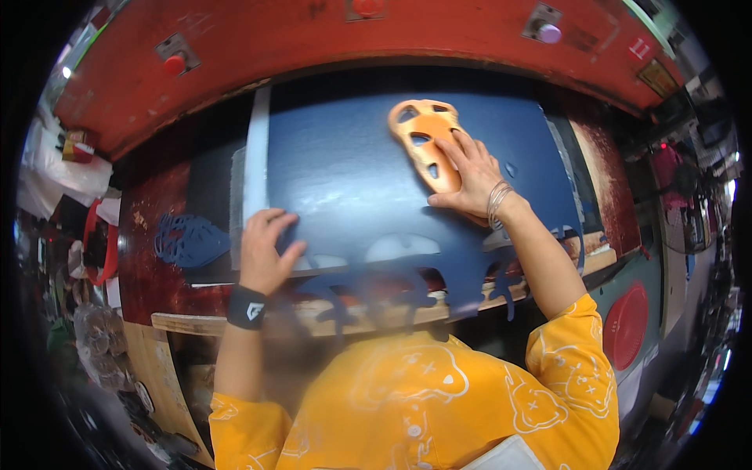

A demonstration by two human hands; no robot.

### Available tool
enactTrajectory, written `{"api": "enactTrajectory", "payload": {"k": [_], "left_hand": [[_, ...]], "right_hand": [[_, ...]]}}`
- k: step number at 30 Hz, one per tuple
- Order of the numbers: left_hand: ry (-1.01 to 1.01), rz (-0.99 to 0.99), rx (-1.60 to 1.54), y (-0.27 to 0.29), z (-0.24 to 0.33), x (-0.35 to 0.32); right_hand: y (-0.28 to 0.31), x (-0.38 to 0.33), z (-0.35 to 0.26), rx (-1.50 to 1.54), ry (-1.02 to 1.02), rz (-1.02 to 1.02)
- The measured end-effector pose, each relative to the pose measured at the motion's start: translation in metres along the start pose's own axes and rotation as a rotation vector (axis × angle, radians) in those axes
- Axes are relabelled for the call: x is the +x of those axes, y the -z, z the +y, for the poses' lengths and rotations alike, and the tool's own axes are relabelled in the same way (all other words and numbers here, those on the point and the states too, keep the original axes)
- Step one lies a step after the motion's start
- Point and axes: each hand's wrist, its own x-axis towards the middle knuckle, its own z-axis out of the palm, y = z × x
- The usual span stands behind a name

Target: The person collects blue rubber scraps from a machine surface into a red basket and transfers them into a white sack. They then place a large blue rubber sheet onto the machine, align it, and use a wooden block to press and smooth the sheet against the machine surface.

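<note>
My right hand (474, 178) grips the near right part of an orange cutting die (435, 125). The die is long, foot-shaped and pierced by several holes. It lies on a smooth dark blue sheet (337, 172), right of the sheet's middle. My left hand (265, 249) is at the sheet's near left corner, fingers bent and apart from the thumb, with no object visible in it. Curved cut-outs run along the sheet's near edge, leaving ragged strips (462, 291) that hang over the table edge. The underside of the die is hidden.
Cut blue pieces (192, 241) lie on the dark red surface at left. A red machine beam (274, 39) with several buttons spans the far side. A wooden edge strip (188, 323) runs along the front. A red round plastic thing (627, 325) is at right, clear bags (100, 329) at left.
</note>
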Motion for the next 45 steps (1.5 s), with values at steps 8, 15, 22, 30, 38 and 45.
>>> {"api": "enactTrajectory", "payload": {"k": [8,15,22,30,38,45], "left_hand": [[-0.041,-0.008,-0.115,0.006,-0.013,-0.019],[-0.011,0.068,-0.205,0.005,-0.018,-0.018],[0.030,0.140,-0.243,0.003,-0.019,-0.022],[0.052,0.126,-0.253,0.005,-0.019,-0.020],[0.026,0.132,-0.239,0.005,-0.020,-0.018],[0.034,0.139,-0.622,0.018,-0.007,-0.044]], "right_hand": [[-0.007,0.009,-0.031,0.006,-0.103,0.113],[-0.026,0.026,-0.151,0.169,0.022,0.168],[-0.059,0.059,-0.202,0.099,0.069,0.197],[-0.066,0.057,-0.206,0.070,0.104,0.255],[-0.060,0.052,-0.184,0.171,0.232,0.173],[-0.039,-0.038,-0.104,0.073,-0.005,0.212]]}}
